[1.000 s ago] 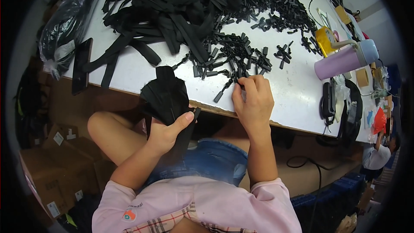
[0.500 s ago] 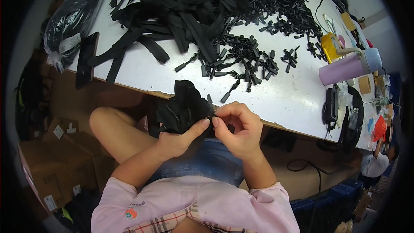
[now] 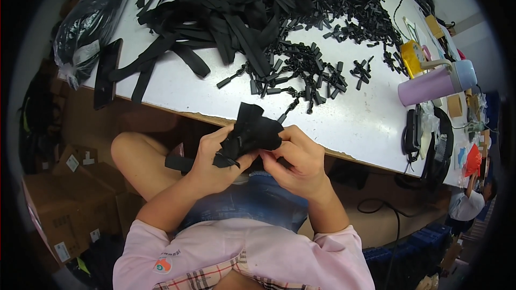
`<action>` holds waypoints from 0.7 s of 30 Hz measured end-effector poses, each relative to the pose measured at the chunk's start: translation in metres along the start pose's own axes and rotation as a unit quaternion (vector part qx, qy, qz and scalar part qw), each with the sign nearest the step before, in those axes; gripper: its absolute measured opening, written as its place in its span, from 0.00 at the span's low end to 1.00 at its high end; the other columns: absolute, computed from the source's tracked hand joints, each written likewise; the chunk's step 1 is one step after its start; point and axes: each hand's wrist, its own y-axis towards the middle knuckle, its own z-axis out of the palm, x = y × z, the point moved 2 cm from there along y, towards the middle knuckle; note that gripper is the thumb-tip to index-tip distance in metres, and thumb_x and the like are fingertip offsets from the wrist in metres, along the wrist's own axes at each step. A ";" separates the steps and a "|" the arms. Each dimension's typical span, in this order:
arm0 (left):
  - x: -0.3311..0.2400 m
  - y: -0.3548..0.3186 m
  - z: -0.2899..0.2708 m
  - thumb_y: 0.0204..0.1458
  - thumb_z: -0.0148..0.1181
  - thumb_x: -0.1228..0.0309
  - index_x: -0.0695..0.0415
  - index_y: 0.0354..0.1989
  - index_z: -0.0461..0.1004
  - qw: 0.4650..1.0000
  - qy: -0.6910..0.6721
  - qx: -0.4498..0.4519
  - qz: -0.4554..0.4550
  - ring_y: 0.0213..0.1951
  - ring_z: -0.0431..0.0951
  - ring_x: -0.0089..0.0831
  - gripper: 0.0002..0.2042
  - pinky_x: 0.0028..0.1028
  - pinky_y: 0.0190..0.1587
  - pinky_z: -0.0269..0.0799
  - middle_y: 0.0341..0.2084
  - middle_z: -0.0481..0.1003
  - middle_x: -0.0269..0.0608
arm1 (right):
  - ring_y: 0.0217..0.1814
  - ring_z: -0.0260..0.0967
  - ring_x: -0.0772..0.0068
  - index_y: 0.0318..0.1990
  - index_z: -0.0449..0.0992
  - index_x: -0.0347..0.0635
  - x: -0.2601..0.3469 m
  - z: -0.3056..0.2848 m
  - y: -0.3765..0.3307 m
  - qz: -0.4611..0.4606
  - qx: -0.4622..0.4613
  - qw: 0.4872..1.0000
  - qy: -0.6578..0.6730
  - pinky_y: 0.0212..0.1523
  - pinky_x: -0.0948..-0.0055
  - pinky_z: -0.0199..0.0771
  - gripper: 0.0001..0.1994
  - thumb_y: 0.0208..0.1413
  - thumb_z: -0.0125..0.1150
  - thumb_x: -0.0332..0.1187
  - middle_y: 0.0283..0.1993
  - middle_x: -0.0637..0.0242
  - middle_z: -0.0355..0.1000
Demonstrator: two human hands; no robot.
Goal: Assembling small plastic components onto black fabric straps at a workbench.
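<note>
A folded bunch of black zipper strips [image 3: 251,129] is held over my lap, just in front of the table edge. My left hand [image 3: 208,169] wraps round it from the left, and one loose strip end sticks out past that wrist. With fingers and thumb closed, my right hand [image 3: 299,160] grips the bunch's right side. Whether a small zipper pull is between those fingertips is hidden. Just beyond the hands, loose black zipper pulls [image 3: 306,70] lie in a cluster on the white table [image 3: 177,94]. Behind them, long black zipper strips [image 3: 215,16] are heaped.
A large pile of zipper pulls [image 3: 344,0] covers the back. At left are a plastic-wrapped black roll [image 3: 94,21] and a dark phone-like slab [image 3: 108,75]. A lilac bottle [image 3: 427,87] lies at right near a yellow packet [image 3: 411,58]. Cardboard boxes [image 3: 75,198] stand lower left.
The bunch of strips has turned and shifted right, toward my right hand. My left hand now wraps further round it. A pull that showed by my right fingertips is out of sight.
</note>
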 end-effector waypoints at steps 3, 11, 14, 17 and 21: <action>0.008 -0.004 0.001 0.37 0.56 0.81 0.63 0.34 0.70 0.998 -0.057 -0.019 -0.026 0.26 0.71 0.25 0.12 0.21 0.31 0.66 0.25 0.71 0.41 | 0.22 0.64 0.71 0.26 0.70 0.34 -0.004 0.004 0.000 -0.001 -0.015 0.999 0.045 0.20 0.78 0.64 0.08 0.32 0.57 0.18 0.27 0.62 0.64; 0.004 0.000 -0.002 0.41 0.55 0.80 0.63 0.33 0.70 0.999 -0.025 0.023 -0.018 0.28 0.70 0.19 0.08 0.20 0.31 0.66 0.26 0.72 0.36 | 0.21 0.64 0.74 0.27 0.71 0.35 -0.002 0.002 0.002 -0.019 0.012 0.999 0.025 0.19 0.81 0.64 0.08 0.34 0.57 0.18 0.27 0.62 0.65; 0.011 -0.006 0.001 0.44 0.53 0.78 0.62 0.34 0.69 0.990 -0.129 -0.013 -0.050 0.30 0.69 0.19 0.08 0.20 0.34 0.66 0.28 0.70 0.34 | 0.21 0.63 0.81 0.27 0.71 0.33 -0.002 0.007 0.004 0.027 -0.027 0.996 0.078 0.21 0.85 0.63 0.07 0.36 0.57 0.16 0.26 0.64 0.65; 0.002 -0.006 0.002 0.46 0.53 0.77 0.62 0.36 0.67 0.985 -0.161 -0.057 -0.024 0.33 0.68 0.20 0.09 0.20 0.38 0.65 0.31 0.69 0.33 | 0.22 0.62 0.84 0.28 0.69 0.31 -0.006 0.017 -0.012 0.156 -0.090 0.967 0.181 0.22 0.87 0.63 0.06 0.40 0.56 0.17 0.26 0.66 0.64; 0.001 -0.004 0.005 0.46 0.53 0.77 0.61 0.38 0.66 0.989 -0.132 -0.065 0.026 0.34 0.67 0.19 0.10 0.19 0.38 0.64 0.32 0.68 0.34 | 0.19 0.61 0.86 0.27 0.70 0.33 -0.007 0.028 -0.017 0.166 -0.115 0.952 0.231 0.18 0.87 0.60 0.03 0.42 0.56 0.20 0.25 0.66 0.66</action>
